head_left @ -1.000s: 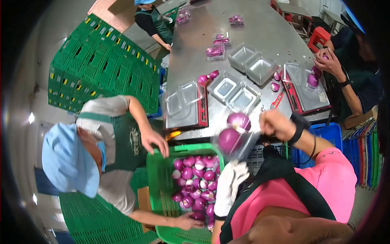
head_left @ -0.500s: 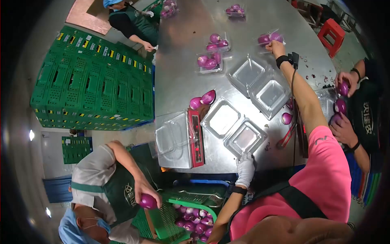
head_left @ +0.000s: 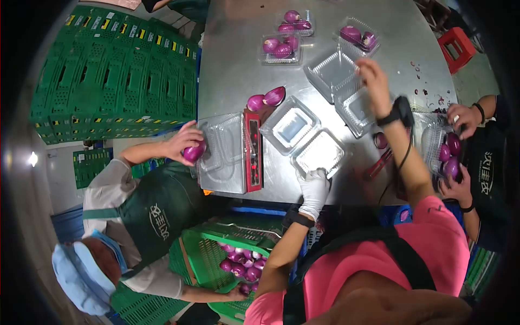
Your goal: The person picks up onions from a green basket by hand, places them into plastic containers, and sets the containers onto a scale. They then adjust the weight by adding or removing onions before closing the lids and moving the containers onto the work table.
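Observation:
My left hand (head_left: 314, 190), in a white glove, pinches the near edge of an open clear plastic clamshell box (head_left: 290, 127) on the metal table. My bare right hand (head_left: 375, 86) is slightly blurred, fingers loosely apart with nothing visible in them. It passes over a second open clamshell box (head_left: 333, 76) and hides part of it. Just beyond, a clear box with red onions (head_left: 351, 34) sits at the back right. Two peeled onion pieces (head_left: 265, 99) lie left of the nearer open box.
A red scale (head_left: 253, 151) carries stacked clear lids or boxes. Two filled onion boxes (head_left: 281, 50) stand further back. At left a co-worker's hand (head_left: 184, 142) holds an onion above a green crate of onions (head_left: 238, 265). Another co-worker's hands (head_left: 459, 184) fill a box at right. Red-handled scissors (head_left: 379, 165) lie nearby.
My right hand has drawn back from the onion box at the back right towards me. My left hand stays at the near box's edge. The left co-worker's onion has moved up to the scale.

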Demonstrator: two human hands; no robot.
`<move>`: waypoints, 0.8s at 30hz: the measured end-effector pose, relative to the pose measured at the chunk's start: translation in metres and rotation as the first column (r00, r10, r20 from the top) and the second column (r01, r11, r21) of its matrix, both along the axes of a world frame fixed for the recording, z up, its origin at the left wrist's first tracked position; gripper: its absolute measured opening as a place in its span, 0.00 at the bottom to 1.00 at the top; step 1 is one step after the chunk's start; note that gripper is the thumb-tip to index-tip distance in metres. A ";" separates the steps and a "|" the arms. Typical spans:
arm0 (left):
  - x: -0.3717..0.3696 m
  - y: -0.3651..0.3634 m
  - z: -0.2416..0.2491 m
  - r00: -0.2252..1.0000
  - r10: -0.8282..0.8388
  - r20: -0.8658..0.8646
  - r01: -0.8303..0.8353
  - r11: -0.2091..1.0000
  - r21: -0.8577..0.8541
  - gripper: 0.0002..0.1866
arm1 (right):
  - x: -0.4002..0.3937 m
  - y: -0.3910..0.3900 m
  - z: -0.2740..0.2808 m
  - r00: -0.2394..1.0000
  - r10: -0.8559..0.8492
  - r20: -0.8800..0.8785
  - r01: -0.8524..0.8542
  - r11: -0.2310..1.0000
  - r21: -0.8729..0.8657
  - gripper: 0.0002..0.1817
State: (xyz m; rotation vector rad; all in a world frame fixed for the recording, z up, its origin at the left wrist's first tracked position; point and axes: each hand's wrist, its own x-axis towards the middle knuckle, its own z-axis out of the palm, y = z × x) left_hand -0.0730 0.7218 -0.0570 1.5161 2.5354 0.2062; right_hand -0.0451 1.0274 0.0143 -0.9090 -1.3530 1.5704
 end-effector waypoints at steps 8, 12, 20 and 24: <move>-0.027 -0.014 0.096 0.920 0.106 0.378 -0.348 0.665 0.661 0.05 | 0.050 -0.166 -0.048 0.951 0.259 0.168 -0.265 0.964 0.011 0.19; 0.003 -0.060 0.103 0.963 0.184 0.199 -0.270 0.709 0.651 0.06 | 0.062 -0.134 -0.108 0.901 0.423 -0.098 -0.413 0.764 -0.496 0.20; 0.059 -0.084 0.144 0.987 0.011 0.163 -0.155 0.374 0.914 0.03 | 0.054 -0.116 -0.117 0.781 0.592 0.198 -0.480 0.773 -0.416 0.32; 0.065 -0.188 0.188 0.797 -0.383 0.467 -0.338 0.359 0.870 0.03 | 0.040 -0.141 -0.025 0.683 0.722 -0.113 -0.678 0.568 -0.467 0.33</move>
